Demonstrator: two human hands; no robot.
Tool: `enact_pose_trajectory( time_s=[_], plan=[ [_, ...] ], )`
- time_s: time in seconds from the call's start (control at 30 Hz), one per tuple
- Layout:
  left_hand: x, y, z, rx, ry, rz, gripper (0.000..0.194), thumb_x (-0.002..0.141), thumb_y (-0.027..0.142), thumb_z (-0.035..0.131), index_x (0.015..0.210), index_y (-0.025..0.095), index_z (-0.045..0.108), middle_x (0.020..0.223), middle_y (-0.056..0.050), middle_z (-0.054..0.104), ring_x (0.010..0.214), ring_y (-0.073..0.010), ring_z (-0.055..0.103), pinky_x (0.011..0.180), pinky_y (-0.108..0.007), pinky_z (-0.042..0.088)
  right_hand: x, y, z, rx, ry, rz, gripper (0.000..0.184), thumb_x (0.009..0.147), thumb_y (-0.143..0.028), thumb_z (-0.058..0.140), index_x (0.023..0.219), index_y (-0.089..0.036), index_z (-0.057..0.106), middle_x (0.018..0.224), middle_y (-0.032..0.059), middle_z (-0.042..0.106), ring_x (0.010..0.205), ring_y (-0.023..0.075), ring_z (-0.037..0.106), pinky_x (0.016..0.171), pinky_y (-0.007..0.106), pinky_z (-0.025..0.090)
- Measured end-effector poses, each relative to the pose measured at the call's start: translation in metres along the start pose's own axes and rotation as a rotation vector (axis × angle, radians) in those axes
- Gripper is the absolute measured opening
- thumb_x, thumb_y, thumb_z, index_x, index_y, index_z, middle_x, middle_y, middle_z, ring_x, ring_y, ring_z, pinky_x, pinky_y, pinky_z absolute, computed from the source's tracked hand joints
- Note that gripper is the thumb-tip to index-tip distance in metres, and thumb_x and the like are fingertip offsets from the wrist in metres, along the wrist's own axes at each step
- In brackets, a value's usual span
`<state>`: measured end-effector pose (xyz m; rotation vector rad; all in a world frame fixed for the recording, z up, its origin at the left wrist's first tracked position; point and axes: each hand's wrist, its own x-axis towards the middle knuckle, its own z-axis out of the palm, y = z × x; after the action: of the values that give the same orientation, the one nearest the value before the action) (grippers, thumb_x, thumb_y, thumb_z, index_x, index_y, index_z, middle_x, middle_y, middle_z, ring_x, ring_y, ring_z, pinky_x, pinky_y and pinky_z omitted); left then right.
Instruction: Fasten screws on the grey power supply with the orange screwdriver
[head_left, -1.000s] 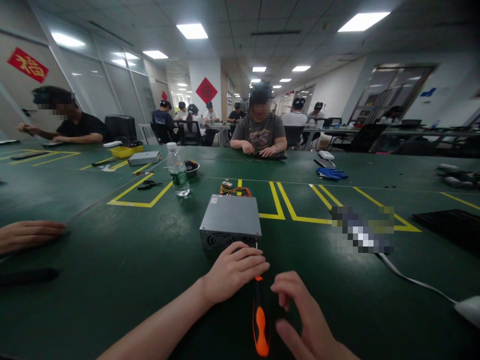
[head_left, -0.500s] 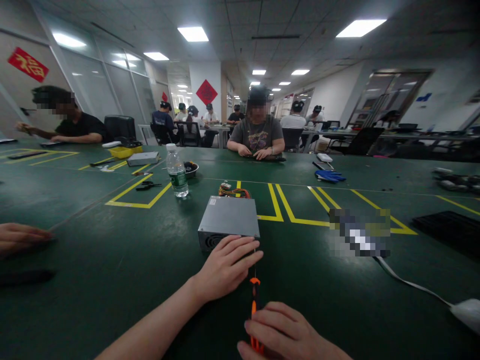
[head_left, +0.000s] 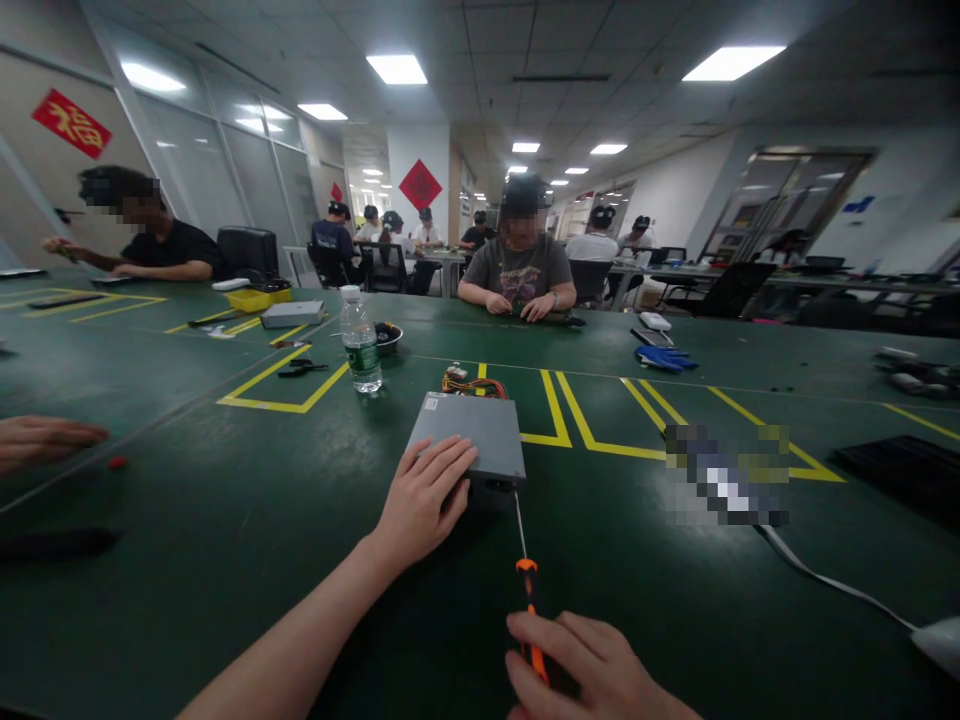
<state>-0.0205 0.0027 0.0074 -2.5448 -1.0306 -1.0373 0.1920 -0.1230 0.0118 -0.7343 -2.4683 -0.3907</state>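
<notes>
A grey metal computer power supply lies on the green table in front of me, its bundle of coloured wires at the far side. My left hand lies on its top with the fingers stretched out, the thumb down by the front face. In my right hand is an orange and black screwdriver, its handle between thumb and fingers. The thin shaft points away from me, and its tip meets the lower right front corner of the power supply. Whether it sits in a screw, I cannot tell.
Behind the power supply stands a water bottle beside a small bowl. Blue gloves lie at the back right. A blurred-out object with a white cable is to the right. Another person's hand rests at far left.
My left hand has moved left and back from the front right corner onto the power supply's top. The screwdriver's shaft is now in plain view. A small red thing shows near the other person's hand.
</notes>
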Motion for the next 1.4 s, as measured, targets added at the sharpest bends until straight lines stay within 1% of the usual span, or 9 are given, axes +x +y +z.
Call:
enact_pose_trajectory(
  time_s=[0.17,0.4,0.5,0.6,0.8,0.9,1.07,1.27,1.4],
  plan=[
    [0.000,0.000,0.001,-0.023,0.012,-0.030,0.035,0.087,0.020,0.044,0.121,0.024,0.052,0.125,-0.004,0.056,0.118,-0.0191,0.049,0.102,-0.041,0.032,-0.002,-0.001,0.007,0.063,-0.075,-0.029,0.026,0.093,-0.024,0.036,0.113,-0.018,0.053,0.102,0.0097,0.067,0.076,0.0146,0.065,0.067,0.023,0.051],
    [0.002,0.003,0.000,-0.070,0.000,-0.068,0.033,0.086,0.020,0.044,0.118,0.024,0.053,0.124,-0.004,0.056,0.116,-0.0193,0.049,0.097,-0.040,0.035,-0.008,0.001,0.026,0.084,-0.013,-0.005,0.018,0.091,-0.031,0.041,0.094,-0.018,0.051,0.104,0.0157,0.065,0.072,0.0158,0.065,0.063,0.025,0.052],
    [0.002,0.003,0.000,-0.080,0.015,-0.074,0.032,0.086,0.020,0.045,0.116,0.024,0.054,0.121,-0.005,0.058,0.114,-0.0198,0.050,0.095,-0.039,0.036,-0.014,0.001,0.033,0.057,0.029,-0.002,0.020,0.090,-0.029,0.040,0.102,-0.019,0.052,0.102,0.0151,0.065,0.077,0.0178,0.066,0.065,0.026,0.053],
    [0.001,0.004,0.000,-0.084,0.023,-0.080,0.031,0.085,0.020,0.046,0.115,0.024,0.055,0.120,-0.005,0.059,0.113,-0.0199,0.051,0.094,-0.039,0.036,-0.020,0.002,0.036,0.052,-0.040,0.024,0.028,0.089,-0.030,0.043,0.114,-0.020,0.051,0.107,0.0154,0.063,0.089,0.0206,0.064,0.069,0.028,0.053],
    [0.001,0.004,0.001,-0.088,0.009,-0.097,0.031,0.085,0.021,0.047,0.115,0.023,0.054,0.122,-0.004,0.058,0.114,-0.0195,0.049,0.094,-0.038,0.033,-0.010,0.005,0.023,0.095,0.015,-0.013,0.029,0.091,-0.034,0.040,0.112,-0.017,0.052,0.104,0.0162,0.065,0.082,0.0189,0.066,0.068,0.029,0.053],
    [0.002,0.005,0.002,-0.086,0.004,-0.113,0.030,0.085,0.021,0.047,0.114,0.024,0.054,0.122,-0.004,0.057,0.115,-0.0194,0.049,0.094,-0.038,0.033,0.000,0.005,0.014,0.124,-0.008,-0.002,0.028,0.087,-0.035,0.052,0.106,-0.015,0.053,0.103,0.0162,0.066,0.075,0.0177,0.066,0.066,0.028,0.052],
    [0.001,0.006,0.003,-0.083,0.003,-0.133,0.028,0.085,0.023,0.048,0.112,0.023,0.054,0.120,-0.004,0.058,0.113,-0.0203,0.049,0.093,-0.039,0.032,0.002,0.004,0.012,0.143,-0.004,0.027,0.027,0.087,-0.040,0.050,0.098,-0.016,0.055,0.100,0.0159,0.066,0.077,0.0190,0.066,0.066,0.028,0.053],
    [0.000,0.006,0.005,-0.078,-0.001,-0.144,0.028,0.084,0.024,0.049,0.112,0.023,0.054,0.120,-0.004,0.058,0.113,-0.0215,0.049,0.091,-0.039,0.033,0.004,0.005,0.000,0.133,-0.094,0.046,0.030,0.084,-0.028,0.055,0.112,-0.019,0.054,0.107,0.0147,0.064,0.090,0.0208,0.064,0.069,0.026,0.053],
    [0.001,0.006,0.004,-0.078,0.002,-0.144,0.028,0.084,0.024,0.050,0.111,0.023,0.054,0.120,-0.004,0.057,0.113,-0.0210,0.049,0.091,-0.038,0.032,0.006,0.003,0.000,0.127,-0.074,0.048,0.027,0.087,-0.033,0.050,0.107,-0.016,0.057,0.105,0.0150,0.065,0.088,0.0197,0.064,0.071,0.027,0.052]
  ],
)
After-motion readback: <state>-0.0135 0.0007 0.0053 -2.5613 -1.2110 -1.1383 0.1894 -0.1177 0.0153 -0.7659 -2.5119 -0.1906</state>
